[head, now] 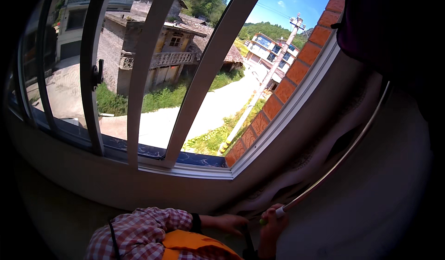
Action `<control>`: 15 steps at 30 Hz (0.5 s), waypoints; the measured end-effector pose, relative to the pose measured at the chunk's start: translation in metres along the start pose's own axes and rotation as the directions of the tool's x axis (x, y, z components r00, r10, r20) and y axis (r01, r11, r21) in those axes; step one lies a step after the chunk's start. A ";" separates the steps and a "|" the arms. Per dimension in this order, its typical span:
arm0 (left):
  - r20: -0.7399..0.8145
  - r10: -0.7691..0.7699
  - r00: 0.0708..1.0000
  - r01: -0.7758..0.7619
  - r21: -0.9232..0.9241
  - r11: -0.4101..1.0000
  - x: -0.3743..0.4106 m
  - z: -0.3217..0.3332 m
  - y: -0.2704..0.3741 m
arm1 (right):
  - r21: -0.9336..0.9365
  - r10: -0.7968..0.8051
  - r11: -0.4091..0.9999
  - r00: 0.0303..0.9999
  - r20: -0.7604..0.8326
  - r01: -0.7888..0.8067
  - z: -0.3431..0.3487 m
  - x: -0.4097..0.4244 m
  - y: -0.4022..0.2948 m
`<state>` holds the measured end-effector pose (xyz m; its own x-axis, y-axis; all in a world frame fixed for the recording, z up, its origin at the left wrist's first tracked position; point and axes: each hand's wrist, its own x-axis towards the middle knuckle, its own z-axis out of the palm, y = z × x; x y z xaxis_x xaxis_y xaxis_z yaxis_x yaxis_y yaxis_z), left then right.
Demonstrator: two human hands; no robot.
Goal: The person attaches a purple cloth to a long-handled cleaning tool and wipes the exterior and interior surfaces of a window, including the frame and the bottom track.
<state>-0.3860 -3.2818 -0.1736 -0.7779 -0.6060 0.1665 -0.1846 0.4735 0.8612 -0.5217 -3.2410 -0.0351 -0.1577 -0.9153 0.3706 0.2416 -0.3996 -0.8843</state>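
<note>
My right hand [273,226] grips the lower end of a long thin metal pole [339,161], which has a white collar [280,211] and a green tip [263,221]. The pole rises to the upper right, bent in the lens, and its far end runs into a dark purple mass [361,48], too dim to name. My left hand [232,223] lies close beside the right wrist, next to a black strap-like thing [248,241]. Shadow hides its fingertips, so its hold is unclear.
A sliding window with metal frame bars [147,72] fills the left and middle, with a black latch [98,74]. Its white track [194,172] meets a reddish brick edge [267,112]. Patterned curtain-like cloth [302,166] hangs right of it. Outside are houses, a road and a utility pole [260,90].
</note>
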 end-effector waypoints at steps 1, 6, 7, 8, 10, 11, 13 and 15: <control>0.010 -0.036 0.999 0.037 -0.028 0.999 -0.006 -0.005 -0.002 | 0.020 -0.009 1.000 0.999 0.038 0.008 0.012 0.001 -0.003; 0.062 -0.097 0.993 0.104 -0.107 0.989 -0.019 -0.007 -0.041 | 0.126 0.004 0.992 0.983 0.185 -0.027 0.050 0.012 -0.004; 0.102 -0.143 0.984 0.156 -0.141 0.978 -0.022 -0.010 -0.042 | 0.136 -0.006 0.990 0.978 0.207 -0.023 0.058 0.013 -0.006; 0.070 -0.147 0.987 0.153 -0.095 0.984 -0.025 -0.011 -0.043 | 0.145 -0.016 0.989 0.973 0.230 -0.018 0.064 0.014 -0.008; 0.005 -0.148 0.989 0.148 -0.001 0.989 -0.030 -0.013 -0.044 | 0.169 -0.022 0.985 0.964 0.264 -0.023 0.073 0.017 -0.009; -0.017 -0.144 0.989 0.143 -0.038 0.989 -0.030 -0.015 -0.045 | 0.181 -0.027 0.983 0.960 0.280 -0.025 0.077 0.019 -0.010; -0.057 -0.134 0.989 0.128 -0.109 0.986 -0.029 -0.016 -0.050 | 0.150 -0.068 0.988 0.956 0.286 0.025 0.082 0.022 -0.010; -0.049 -0.132 0.990 0.115 -0.263 0.958 -0.028 -0.015 -0.059 | 0.123 -0.100 0.990 0.957 0.272 0.068 0.086 0.025 -0.012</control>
<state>-0.3443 -3.3025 -0.2217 -0.7164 -0.6936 0.0748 -0.1078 0.2160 0.9704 -0.4459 -3.2636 0.0093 0.0851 -0.8499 0.5201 0.3464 -0.4642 -0.8152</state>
